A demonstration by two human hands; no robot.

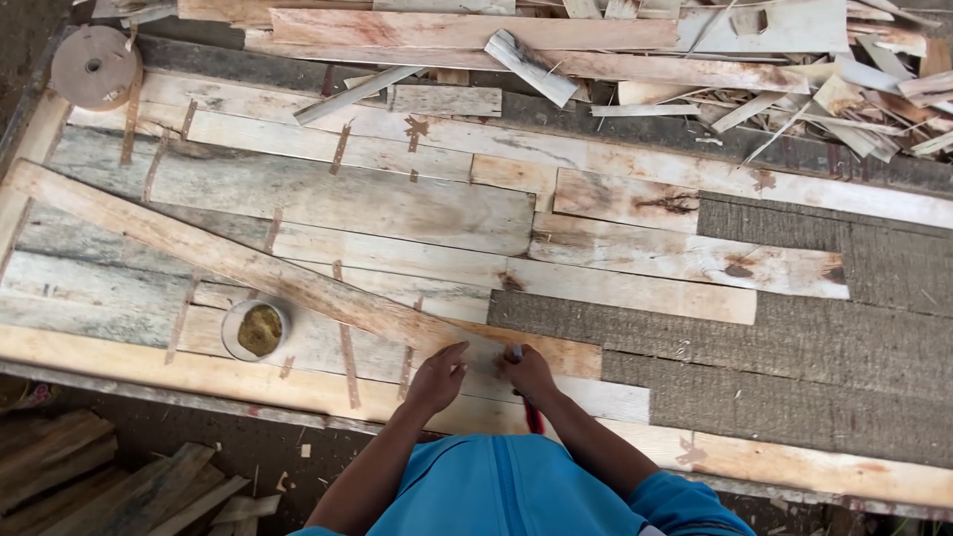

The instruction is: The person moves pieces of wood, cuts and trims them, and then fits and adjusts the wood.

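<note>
Closest to me is the person's blue shirt (516, 491), filling the bottom edge, with both bare forearms reaching forward from it onto the worktop (814, 337). The left hand (437, 375) lies palm down, fingers together and pressed flat on a thin sheet of pale veneer (476, 382) at the near edge; its grip is closed on nothing, only bearing down. The right hand (526, 372) sits just beside it, its grip clamped on a red-handled tool (531, 415) whose handle runs back along the wrist and whose tip meets the veneer between the two hands. What kind of tool it is I cannot tell.

A long reddish strip of veneer (248, 263) slants from the far left down to the hands, lying over the other pieces. Those pieces, grey and cream, are laid edge to edge across the left and middle of the worktop, joined here and there with short bits of brown tape (347, 362). To the right the dark, rough surface shows bare. A small round tin (255, 330) with yellowish contents stands left of the hands, well apart from them. A roll of brown tape (94, 66) rests at the far left corner, and a loose heap of wood offcuts (794, 79) lies along the far side.
</note>
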